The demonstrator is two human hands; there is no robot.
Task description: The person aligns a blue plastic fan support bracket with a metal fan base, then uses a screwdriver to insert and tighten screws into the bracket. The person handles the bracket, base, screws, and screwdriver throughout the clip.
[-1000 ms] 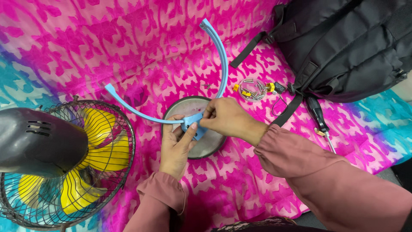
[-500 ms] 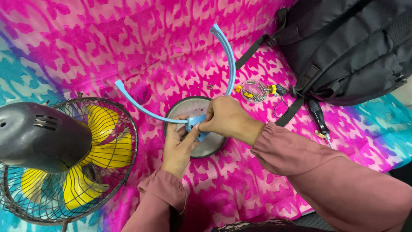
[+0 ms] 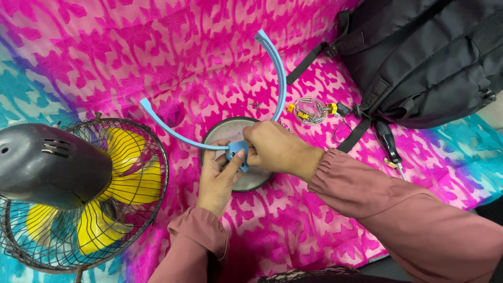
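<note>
A light blue plastic ring point(image 3: 280, 78), open at the far side, curves over the pink cloth. Its thick clasp block sits between my two hands above a round grey metal plate point(image 3: 225, 131). My left hand point(image 3: 217, 175) grips the clasp from below with thumb and fingers. My right hand point(image 3: 272, 147) pinches the same clasp from the right, fingers curled over it. What lies between my right fingertips is hidden.
A table fan with yellow blades and a wire guard point(image 3: 84, 188) lies at the left. A black backpack point(image 3: 424, 52) fills the upper right, a screwdriver point(image 3: 390, 144) beside its strap. A small clear dish of screws point(image 3: 309, 111) and loose screws point(image 3: 254, 105) lie nearby.
The view shifted slightly, so the ring and plate sit a little further right. My right hand has slid lower over the clasp, its fingers curling tighter. My left hand keeps its grip.
</note>
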